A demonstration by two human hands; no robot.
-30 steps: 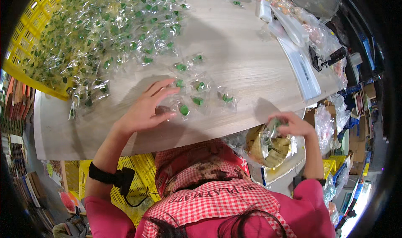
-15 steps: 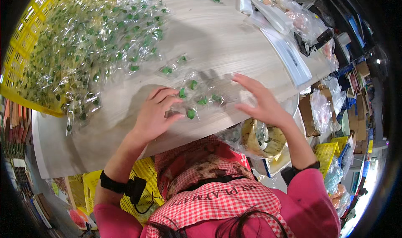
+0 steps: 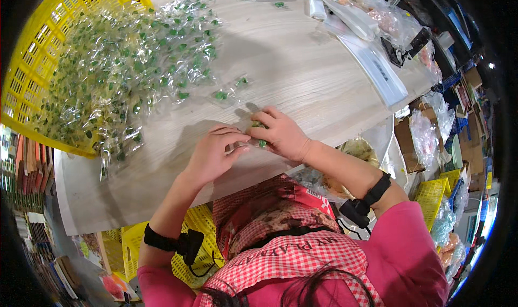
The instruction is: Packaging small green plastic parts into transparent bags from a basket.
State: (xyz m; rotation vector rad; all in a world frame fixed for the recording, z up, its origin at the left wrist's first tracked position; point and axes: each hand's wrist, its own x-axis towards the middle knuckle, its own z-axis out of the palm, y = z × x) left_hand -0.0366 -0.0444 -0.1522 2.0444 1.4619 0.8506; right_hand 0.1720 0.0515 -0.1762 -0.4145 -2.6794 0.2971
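Both my hands meet over the table's near side at a small bunch of clear plastic packets with green leaf-shaped pieces inside. My right hand is closed round the bunch, its fingers curled over the top. From the left, my left hand bends its fingers and thumb in at the edge of the same packets, its fingertips close against the right hand's. Much of the bunch is hidden under the fingers. Just beyond lie a few loose packets. A large heap of similar packets spreads out of a tipped yellow basket.
The pale wood-grain table has its near edge by my apron. A long flat plastic package and a black phone holder lie at the right. A roundish container sits below my right forearm. Yellow crates stand under the table.
My right hand has come left and down from its open pose and closed over the spread packets. The packets are now bunched between my hands; the left hand has shifted slightly right.
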